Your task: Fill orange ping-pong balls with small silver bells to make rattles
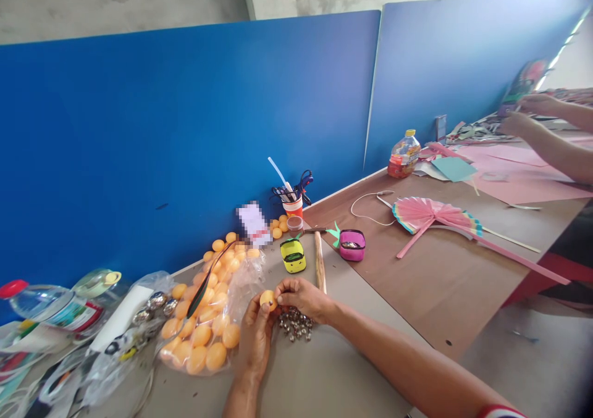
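My left hand [258, 326] grips an orange ping-pong ball [267, 300] that has a small dark spot on its near side. Against the ball's right side, my right hand [303, 297] is closed with its fingertips pinched; whether a small piece is between them I cannot make out. Just below the right hand lies a pile of small silver bells [295, 325]. A clear plastic bag [241, 276] full of orange balls [201, 336] rests to the left. Beyond the hands are a hammer [319, 263] with a wooden handle, a yellow-green box [293, 256] and a magenta box [352, 245].
A paper cup [293, 207] of tools stands by the blue partition [185, 146]. Plastic bottles [50, 304] and wrappings crowd the left. Rightward lie a pink paper fan [428, 214], a juice bottle [404, 154] and coloured paper; another person's hands [519, 121] work at far right.
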The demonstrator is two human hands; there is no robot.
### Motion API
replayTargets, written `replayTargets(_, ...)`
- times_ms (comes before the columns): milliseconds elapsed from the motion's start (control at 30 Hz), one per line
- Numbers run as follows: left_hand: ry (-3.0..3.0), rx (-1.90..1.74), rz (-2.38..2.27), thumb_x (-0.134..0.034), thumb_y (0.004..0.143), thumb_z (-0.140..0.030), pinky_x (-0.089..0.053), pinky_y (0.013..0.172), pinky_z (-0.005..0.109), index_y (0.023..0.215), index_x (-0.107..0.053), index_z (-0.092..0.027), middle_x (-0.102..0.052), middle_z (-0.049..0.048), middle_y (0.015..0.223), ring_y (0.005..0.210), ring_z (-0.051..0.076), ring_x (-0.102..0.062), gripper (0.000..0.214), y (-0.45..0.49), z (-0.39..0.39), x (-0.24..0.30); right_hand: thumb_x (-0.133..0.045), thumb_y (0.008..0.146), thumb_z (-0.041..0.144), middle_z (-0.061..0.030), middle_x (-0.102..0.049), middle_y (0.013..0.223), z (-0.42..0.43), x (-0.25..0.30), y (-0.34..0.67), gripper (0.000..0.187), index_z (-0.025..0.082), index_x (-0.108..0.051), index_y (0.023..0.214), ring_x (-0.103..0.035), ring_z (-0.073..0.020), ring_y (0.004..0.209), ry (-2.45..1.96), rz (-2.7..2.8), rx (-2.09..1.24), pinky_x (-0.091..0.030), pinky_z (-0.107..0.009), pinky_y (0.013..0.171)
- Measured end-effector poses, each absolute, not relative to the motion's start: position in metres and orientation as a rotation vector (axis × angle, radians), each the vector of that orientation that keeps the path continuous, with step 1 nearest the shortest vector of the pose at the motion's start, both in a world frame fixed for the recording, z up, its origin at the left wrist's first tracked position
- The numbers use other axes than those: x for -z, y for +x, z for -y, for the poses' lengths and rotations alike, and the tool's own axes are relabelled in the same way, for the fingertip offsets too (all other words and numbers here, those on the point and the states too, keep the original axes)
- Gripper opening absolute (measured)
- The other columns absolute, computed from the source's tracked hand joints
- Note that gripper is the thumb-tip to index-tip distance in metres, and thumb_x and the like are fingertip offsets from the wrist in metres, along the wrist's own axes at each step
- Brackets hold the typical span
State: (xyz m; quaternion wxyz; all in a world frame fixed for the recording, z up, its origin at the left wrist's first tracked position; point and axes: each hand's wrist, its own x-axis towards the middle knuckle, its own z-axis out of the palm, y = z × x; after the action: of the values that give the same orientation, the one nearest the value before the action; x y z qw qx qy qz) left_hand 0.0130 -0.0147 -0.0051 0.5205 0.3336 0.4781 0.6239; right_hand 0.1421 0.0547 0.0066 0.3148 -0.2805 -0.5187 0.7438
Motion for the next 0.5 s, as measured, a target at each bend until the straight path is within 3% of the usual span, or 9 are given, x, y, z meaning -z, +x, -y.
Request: replayTargets(500, 0.803, -1.48, -1.207, -0.072, 0.069, -0.047, -0.049, 0.075, 0.035, 0.096, -0.063, -0.019, -0.069, 0.0045, 0.091, 0.081, 0.021, -0.063, 0.04, 0.0117, 0.0137, 0.0117, -0.062, 0.068, 0.019, 0.0051, -0.056, 0.055, -0.053, -0.0079, 0.1435, 0.006, 0.016, -0.058, 0.07, -0.046, -0.0071, 0.051, -0.753, 1.378, -1.968, -0.034, -0.02, 0.052)
